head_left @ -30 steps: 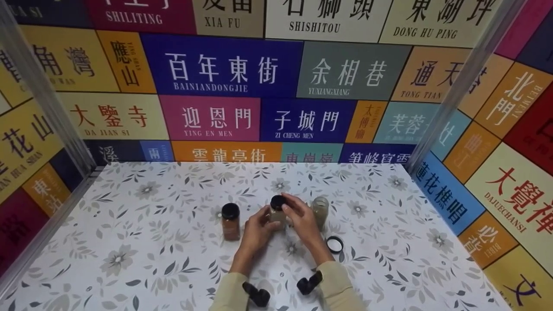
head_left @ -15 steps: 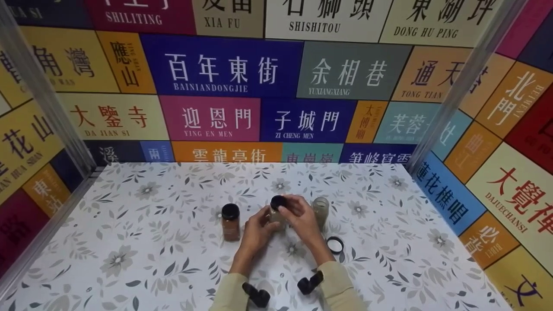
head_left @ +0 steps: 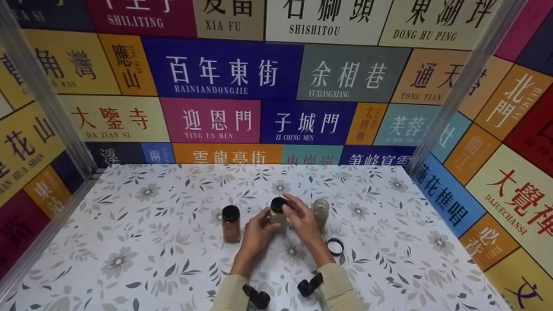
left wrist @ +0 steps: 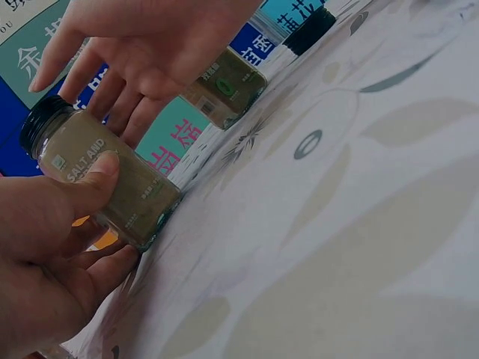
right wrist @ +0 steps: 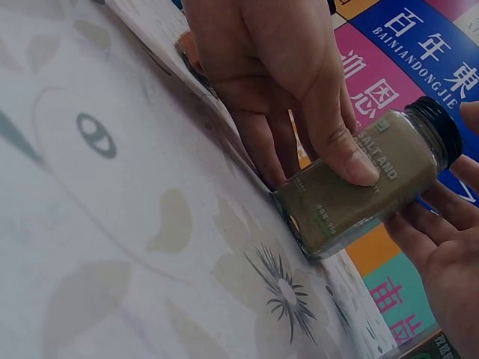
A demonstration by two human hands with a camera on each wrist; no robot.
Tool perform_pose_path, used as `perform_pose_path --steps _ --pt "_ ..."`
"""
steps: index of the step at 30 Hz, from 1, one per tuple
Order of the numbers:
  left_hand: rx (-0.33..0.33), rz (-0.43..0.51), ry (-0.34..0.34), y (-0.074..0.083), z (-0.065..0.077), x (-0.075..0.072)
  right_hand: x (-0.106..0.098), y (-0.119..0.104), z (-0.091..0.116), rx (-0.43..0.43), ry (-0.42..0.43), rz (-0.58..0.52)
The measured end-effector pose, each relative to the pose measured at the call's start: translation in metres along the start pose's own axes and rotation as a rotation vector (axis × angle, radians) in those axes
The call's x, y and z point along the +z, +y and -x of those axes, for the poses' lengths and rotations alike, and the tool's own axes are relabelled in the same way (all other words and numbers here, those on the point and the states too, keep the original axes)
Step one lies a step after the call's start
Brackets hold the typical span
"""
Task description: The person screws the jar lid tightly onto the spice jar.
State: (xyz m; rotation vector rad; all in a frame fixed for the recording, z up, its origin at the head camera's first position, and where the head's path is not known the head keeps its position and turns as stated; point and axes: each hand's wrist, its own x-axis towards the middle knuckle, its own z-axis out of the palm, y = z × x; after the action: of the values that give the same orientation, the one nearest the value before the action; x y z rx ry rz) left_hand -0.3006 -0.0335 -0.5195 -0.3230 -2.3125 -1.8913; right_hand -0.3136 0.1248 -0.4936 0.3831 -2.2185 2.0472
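Note:
My left hand [head_left: 258, 231] grips a glass spice jar [left wrist: 112, 176] by its sides, thumb across the label reading "SALT AND". The jar stands on the table, its black lid [head_left: 278, 204] on top. Around that lid, my right hand [head_left: 303, 218] holds its fingers loosely spread and fairly straight. In the left wrist view its fingertips appear just off the lid; light contact cannot be ruled out. Right of this hand is a lidless spice jar [head_left: 320, 212] with greenish-brown contents, partly hidden. A loose black lid [head_left: 335, 246] lies nearer the right forearm.
A lidded jar of reddish-brown spice [head_left: 231, 224] stands left of my left hand. The floral-patterned table [head_left: 142, 242] ends at colourful sign-printed walls [head_left: 216, 116] at the back and sides, with clear corner posts [head_left: 449, 95].
The right fingers closed in on the jar's lid half a second ago and have since loosened and spread. The left hand keeps its hold, and the other jars stay put.

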Motion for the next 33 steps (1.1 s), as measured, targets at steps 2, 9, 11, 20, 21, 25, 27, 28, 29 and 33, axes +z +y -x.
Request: perform_pose_path --steps 2,9,11,20,21,25,27,28,29,33 --pt "0.008 0.003 0.001 0.000 0.000 0.000 0.000 0.001 -0.001 -0.012 0.001 0.005" --pt "0.026 0.005 0.001 0.001 0.000 0.000 0.002 0.003 -0.003 -0.079 0.026 -0.020" --pt "0.016 -0.002 0.003 0.000 -0.001 0.000 0.003 0.004 -0.003 -0.085 0.035 -0.025" --pt "0.017 -0.008 0.012 0.000 0.000 0.000 0.005 0.002 -0.002 -0.017 0.060 -0.030" --pt "0.015 -0.007 0.011 0.000 0.000 0.000 0.005 0.001 -0.001 -0.008 0.055 -0.028" --pt "0.004 -0.013 0.008 0.000 0.000 0.000 0.004 -0.012 0.003 0.014 0.030 -0.007" --pt "0.001 -0.010 0.007 0.000 0.000 0.000 0.004 -0.020 0.006 0.012 0.014 0.007" --pt "0.010 -0.014 0.008 -0.001 0.000 0.000 0.004 -0.022 0.007 0.007 0.009 0.015" --pt "0.016 -0.013 0.008 -0.001 0.000 0.000 0.004 -0.022 0.007 0.004 0.009 0.019" --pt "0.040 -0.008 0.012 0.000 0.001 0.000 0.002 -0.007 0.002 -0.026 0.011 0.009"
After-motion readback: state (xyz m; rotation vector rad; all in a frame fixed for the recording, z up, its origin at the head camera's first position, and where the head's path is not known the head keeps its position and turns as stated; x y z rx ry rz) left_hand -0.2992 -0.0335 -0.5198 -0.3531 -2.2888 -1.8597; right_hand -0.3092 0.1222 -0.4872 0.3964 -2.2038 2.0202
